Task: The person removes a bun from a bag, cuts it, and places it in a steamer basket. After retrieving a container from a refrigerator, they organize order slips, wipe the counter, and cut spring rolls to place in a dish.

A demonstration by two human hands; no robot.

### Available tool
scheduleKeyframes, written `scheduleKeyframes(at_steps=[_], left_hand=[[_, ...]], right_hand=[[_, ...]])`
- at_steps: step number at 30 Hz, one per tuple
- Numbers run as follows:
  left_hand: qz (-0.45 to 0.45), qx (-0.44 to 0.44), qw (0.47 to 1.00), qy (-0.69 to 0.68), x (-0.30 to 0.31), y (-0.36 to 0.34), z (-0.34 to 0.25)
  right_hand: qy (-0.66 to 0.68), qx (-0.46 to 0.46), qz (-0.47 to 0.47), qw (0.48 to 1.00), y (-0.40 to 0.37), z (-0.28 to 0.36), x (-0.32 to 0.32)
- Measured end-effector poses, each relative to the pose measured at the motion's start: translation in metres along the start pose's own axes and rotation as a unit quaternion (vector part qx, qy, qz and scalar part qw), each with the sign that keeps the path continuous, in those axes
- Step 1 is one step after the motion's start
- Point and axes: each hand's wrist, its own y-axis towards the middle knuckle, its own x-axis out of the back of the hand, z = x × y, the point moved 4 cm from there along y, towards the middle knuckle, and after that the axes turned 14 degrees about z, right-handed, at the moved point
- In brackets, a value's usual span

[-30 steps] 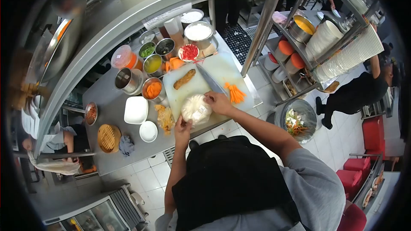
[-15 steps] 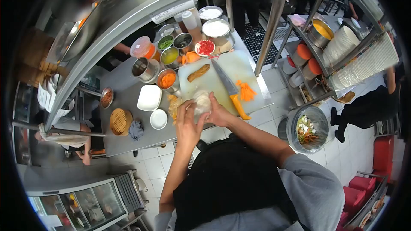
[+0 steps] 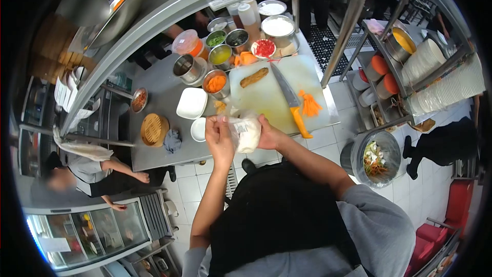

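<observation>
A clear plastic bag with something white inside (image 3: 248, 136) is held up between my two hands, in front of the cutting board's near edge. My left hand (image 3: 220, 136) pinches the bag's gathered end. Around the bag's right side my right hand (image 3: 268, 134) has its fingers wrapped. On the white cutting board (image 3: 266, 95) lie a brown piece of food (image 3: 254, 77), a knife with an orange handle (image 3: 298, 122) and a pile of orange strips (image 3: 310, 103).
Metal containers, one with orange slices (image 3: 216, 83), stand behind and left of the board. White dishes (image 3: 191, 102) and a bamboo steamer (image 3: 155, 130) are farther left. A lined bin (image 3: 378, 159) stands at right, near a person in black (image 3: 446, 143). Another person (image 3: 84, 174) is at left.
The bag now shows more fully between my hands, with its end pulled out to the left. The view has shifted, so the table appears farther right. The person at left shows more.
</observation>
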Motion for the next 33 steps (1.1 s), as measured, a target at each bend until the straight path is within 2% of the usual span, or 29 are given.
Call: scheduleKeyframes(at_steps=[1,2,3,4,5,6,8,10,12,14,15,16,17,18,19,21,22,24,25,27,28,30,33], left_hand=[[-0.025,0.073,0.995,-0.056,0.006,0.0,0.019],[-0.032,0.075,0.995,-0.057,0.005,0.0,0.009],[-0.064,0.096,0.98,-0.161,0.001,-0.002,-0.007],[-0.098,0.115,0.952,-0.265,0.0,-0.004,-0.013],[-0.109,0.092,0.944,-0.297,0.007,-0.002,-0.009],[-0.119,0.093,0.942,-0.298,0.016,-0.001,-0.004],[-0.081,0.075,0.944,-0.31,0.034,-0.002,0.0],[-0.108,0.098,0.938,-0.314,0.055,-0.008,-0.019],[-0.155,0.009,0.937,-0.313,0.099,-0.013,-0.032],[-0.199,-0.052,0.95,-0.237,0.138,-0.017,-0.045],[-0.171,-0.032,0.982,-0.076,0.159,-0.024,-0.05],[-0.179,-0.034,0.98,-0.077,0.173,-0.034,-0.049],[-0.088,0.003,0.995,0.036,0.177,-0.04,-0.046],[0.006,0.043,0.988,0.147,0.18,-0.047,-0.04],[0.067,0.046,0.983,0.167,0.185,-0.056,-0.017],[0.109,0.141,0.983,0.046,0.183,-0.077,0.029],[0.099,0.141,0.984,0.042,0.185,-0.082,0.05],[0.045,0.151,0.982,-0.106,0.191,-0.087,0.081],[0.035,0.152,0.981,-0.113,0.2,-0.089,0.089],[-0.052,0.155,0.975,-0.15,0.231,-0.091,0.102],[-0.059,0.157,0.974,-0.152,0.243,-0.091,0.109],[-0.126,0.087,0.982,-0.108,0.273,-0.086,0.111],[-0.173,0.134,0.974,-0.053,0.317,-0.073,0.106]], right_hand=[[0.002,-0.006,0.003,1.0,0.004,-0.005,0.001],[0.025,-0.003,0.034,0.999,0.007,-0.011,0.002],[0.05,0.0,0.063,0.997,0.009,-0.016,0.0],[0.054,-0.007,0.063,0.997,0.008,-0.022,0.001],[0.058,-0.022,0.041,0.997,0.007,-0.027,0.001],[0.062,-0.04,0.02,0.997,0.007,-0.032,0.001],[0.067,-0.074,0.011,0.995,0.006,-0.045,-0.003],[0.071,-0.109,-0.001,0.991,0.004,-0.056,-0.002],[0.028,-0.143,0.033,0.989,0.007,-0.065,-0.005],[0.048,-0.167,0.064,0.983,0.016,-0.075,-0.013],[0.063,-0.18,0.095,0.977,0.024,-0.077,-0.021],[0.062,-0.186,0.111,0.974,0.033,-0.078,-0.023],[0.061,-0.193,0.128,0.971,0.042,-0.08,-0.025],[0.06,-0.2,0.144,0.967,0.051,-0.082,-0.027],[0.07,-0.196,0.126,0.97,0.056,-0.089,-0.02],[0.035,-0.207,0.011,0.978,0.06,-0.106,0.017],[0.034,-0.217,0.013,0.976,0.072,-0.115,0.015],[0.051,-0.215,0.011,0.975,0.096,-0.131,0.01],[0.07,-0.22,0.01,0.973,0.111,-0.142,0.01],[0.114,-0.214,0.02,0.97,0.143,-0.165,0.007],[0.159,-0.193,0.03,0.968,0.158,-0.176,0.006],[0.148,-0.193,0.037,0.969,0.189,-0.191,0.002],[0.169,-0.137,-0.024,0.976,0.228,-0.213,-0.008]])
